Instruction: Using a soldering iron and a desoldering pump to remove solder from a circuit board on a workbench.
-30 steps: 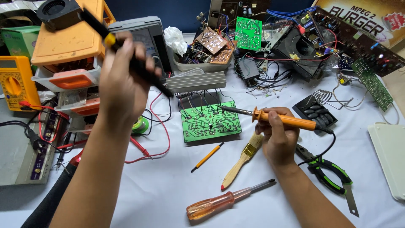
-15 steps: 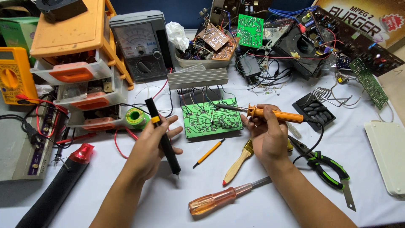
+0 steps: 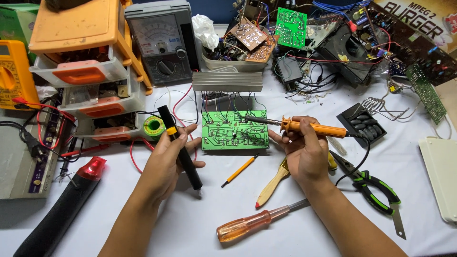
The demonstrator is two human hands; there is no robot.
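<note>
Your right hand (image 3: pixel 304 154) grips the orange soldering iron (image 3: pixel 312 127), tip touching the green circuit board (image 3: pixel 233 135) on the table (image 3: pixel 143 219). Your left hand (image 3: pixel 166 164) clamps the black desoldering pump (image 3: pixel 180 147); bring its nozzle close.

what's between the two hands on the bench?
In the head view, the green circuit board lies between the left hand and right hand, with a yellow pencil just in front of it.

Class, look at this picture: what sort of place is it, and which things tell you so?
Probably an electronics repair bench: a soldering iron over a green circuit board, a dial meter behind, loose boards and wires around.
</note>
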